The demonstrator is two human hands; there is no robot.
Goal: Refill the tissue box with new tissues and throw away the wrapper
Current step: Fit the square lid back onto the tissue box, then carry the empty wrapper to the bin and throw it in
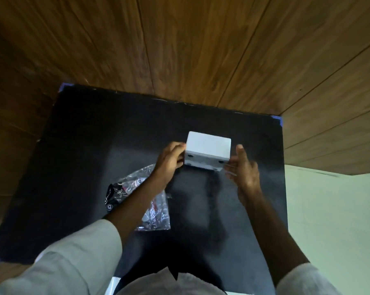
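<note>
A white tissue box (208,149) is tipped on its side above the black table (90,158), its underside with round dark feet facing me. My left hand (169,161) grips the box's left end. My right hand (243,171) is at the box's right end, fingers spread, with its fingertips touching the lower right corner. A crumpled clear plastic wrapper (156,211) with red and black print lies on the table under my left forearm. No tissues are visible.
The black table top fills the middle of the view, with blue tape at its corners (278,120). Brown wood panelling (201,50) rises behind it. A pale floor (333,220) shows on the right.
</note>
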